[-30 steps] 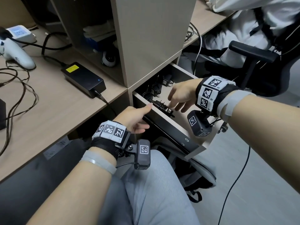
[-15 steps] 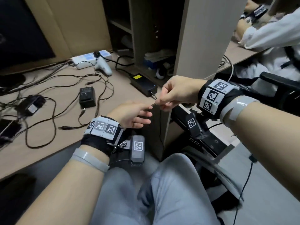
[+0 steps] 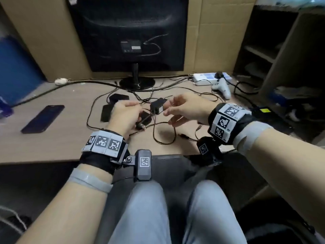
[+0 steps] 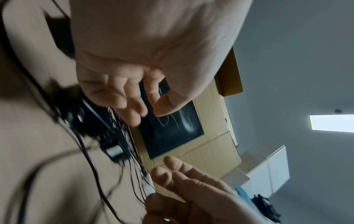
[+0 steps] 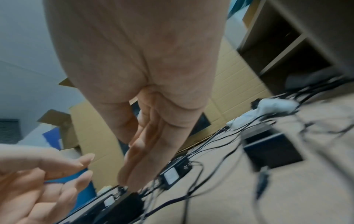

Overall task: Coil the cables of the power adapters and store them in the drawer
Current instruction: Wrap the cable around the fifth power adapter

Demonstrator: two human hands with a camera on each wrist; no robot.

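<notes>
A small black power adapter (image 3: 158, 107) sits on the desk amid tangled thin black cables (image 3: 163, 132). It shows with a white label in the right wrist view (image 5: 172, 174). My left hand (image 3: 139, 107) hovers just left of it, fingers loosely curled and holding nothing (image 4: 134, 106). My right hand (image 3: 168, 110) hovers just right of it, fingers nearly straight and empty (image 5: 145, 151). More black adapters lie further left (image 3: 118, 98), (image 3: 106, 112), and one (image 3: 145, 120) lies partly under my left hand. The drawer is out of view.
A monitor (image 3: 135, 32) stands behind on its round base. A dark phone (image 3: 43, 118) lies at the left. At the back right lie a white power strip (image 3: 211, 78) and a white game controller (image 3: 222, 88). A large power brick with a yellow label (image 3: 263, 110) sits beside the shelf unit (image 3: 281, 50).
The view has swung left from the open drawer to the desk. Both hands left the drawer and now hover either side of an adapter in the cable tangle.
</notes>
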